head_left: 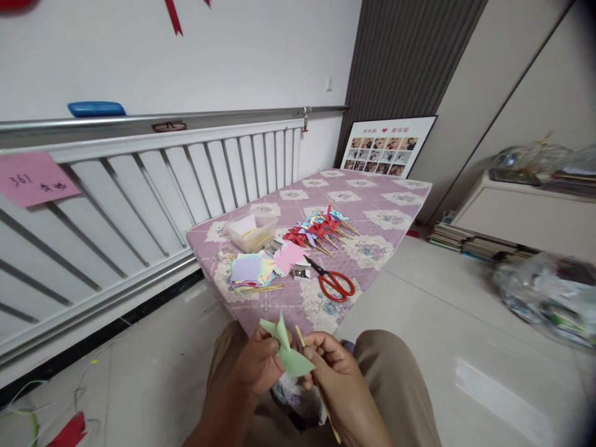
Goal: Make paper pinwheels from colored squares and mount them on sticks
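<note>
My left hand (264,360) is closed on a light green paper pinwheel (289,351), its folded blades spread toward the right. In my right hand (333,366) a thin wooden stick (300,336) is gripped between thumb and fingers, its upper end sticking up beside the pinwheel and its lower end running down past the palm. Stick and pinwheel are close together; whether they are joined I cannot tell. Beyond my hands, red-handled scissors (336,285) lie on the table next to a small open box of metal pins (302,271).
The table (395,198) has a purple floral cloth. On it are finished pinwheels (321,226), stacked coloured paper (252,270), loose sticks (263,288) and a plastic container (251,231). A white radiator (209,167) stands along the left; a plastic bag (544,298) lies at right.
</note>
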`<state>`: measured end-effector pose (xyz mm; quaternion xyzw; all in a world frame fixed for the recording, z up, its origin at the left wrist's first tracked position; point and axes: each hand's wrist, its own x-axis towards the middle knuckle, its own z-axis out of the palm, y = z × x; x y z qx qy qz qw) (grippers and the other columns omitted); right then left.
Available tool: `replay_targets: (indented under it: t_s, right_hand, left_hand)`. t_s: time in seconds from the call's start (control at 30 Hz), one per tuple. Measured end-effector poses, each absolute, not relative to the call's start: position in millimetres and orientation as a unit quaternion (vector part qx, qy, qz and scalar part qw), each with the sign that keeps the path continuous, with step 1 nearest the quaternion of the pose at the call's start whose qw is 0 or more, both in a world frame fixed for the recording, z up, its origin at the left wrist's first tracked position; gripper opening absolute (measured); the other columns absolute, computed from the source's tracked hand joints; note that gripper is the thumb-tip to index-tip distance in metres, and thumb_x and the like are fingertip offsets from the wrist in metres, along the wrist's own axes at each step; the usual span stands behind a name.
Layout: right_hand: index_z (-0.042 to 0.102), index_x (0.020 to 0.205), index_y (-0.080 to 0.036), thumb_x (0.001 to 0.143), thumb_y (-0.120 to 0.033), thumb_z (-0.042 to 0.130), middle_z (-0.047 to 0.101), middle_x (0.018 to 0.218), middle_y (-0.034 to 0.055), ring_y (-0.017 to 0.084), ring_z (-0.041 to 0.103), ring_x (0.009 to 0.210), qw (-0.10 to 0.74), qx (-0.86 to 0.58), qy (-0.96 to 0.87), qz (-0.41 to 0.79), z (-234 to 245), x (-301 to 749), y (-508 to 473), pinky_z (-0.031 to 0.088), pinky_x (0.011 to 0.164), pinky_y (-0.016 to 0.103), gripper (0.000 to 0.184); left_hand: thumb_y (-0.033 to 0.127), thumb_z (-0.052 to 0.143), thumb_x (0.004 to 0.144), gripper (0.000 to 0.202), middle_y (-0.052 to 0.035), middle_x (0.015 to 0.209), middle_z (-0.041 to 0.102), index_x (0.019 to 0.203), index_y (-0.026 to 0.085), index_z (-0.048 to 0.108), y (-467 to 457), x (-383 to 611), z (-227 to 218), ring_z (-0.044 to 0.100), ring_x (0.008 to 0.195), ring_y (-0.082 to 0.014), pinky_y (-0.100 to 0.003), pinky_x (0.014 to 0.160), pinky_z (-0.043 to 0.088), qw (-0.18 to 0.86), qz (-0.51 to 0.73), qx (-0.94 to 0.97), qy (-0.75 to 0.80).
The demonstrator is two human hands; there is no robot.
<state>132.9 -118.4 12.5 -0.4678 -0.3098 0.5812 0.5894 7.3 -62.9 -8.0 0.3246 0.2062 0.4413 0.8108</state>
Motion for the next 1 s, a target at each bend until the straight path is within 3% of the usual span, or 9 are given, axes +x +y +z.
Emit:
replay_targets:
  t_s: [0.13,0.3,0.73,1.0]
  right_hand:
    - [0.061,0.069,-0.016,0.060,-0.056,0.078,0.050,0.049,-0.0075,0.006,0.043,0.041,0.552,-0.483,-0.326,0.597,23,122,-119,0.036,0.041,0.017,0.044]
    - [0.058,0.069,-0.018,0.063,-0.056,0.073,0.046,0.048,-0.0093,0.005,0.037,0.039,0.511,-0.508,-0.352,0.597,31,112,-119,0.034,0.038,0.018,0.042]
    - [0.059,0.073,-0.019,0.067,-0.056,0.069,0.050,0.050,-0.0085,0.004,0.037,0.035,0.487,-0.511,-0.343,0.620,32,103,-119,0.033,0.036,0.017,0.039]
    - [0.059,0.072,-0.019,0.069,-0.053,0.069,0.049,0.048,-0.0087,0.004,0.038,0.035,0.499,-0.514,-0.339,0.610,33,100,-122,0.033,0.037,0.016,0.036]
  left_hand:
    - [0.038,0.081,0.056,0.030,0.0014,0.058,0.054,0.058,0.018,0.059,-60,4,-11,0.044,0.049,-0.0097,-0.024,0.050,0.037,0.832,0.442,0.283,0.180]
    - [0.039,0.083,0.055,0.039,0.0052,0.054,0.044,0.057,0.017,0.050,-60,4,-8,0.037,0.045,-0.0063,-0.020,0.042,0.027,0.849,0.415,0.299,0.132]
    - [0.025,0.083,0.058,0.045,0.0061,0.058,0.040,0.053,0.017,0.038,-57,-4,-17,0.035,0.044,-0.0034,-0.017,0.039,0.026,0.832,0.459,0.301,0.077]
    - [0.027,0.083,0.057,0.048,0.0057,0.059,0.038,0.053,0.017,0.036,-57,-6,-16,0.041,0.047,-0.0054,-0.017,0.040,0.030,0.827,0.464,0.301,0.095]
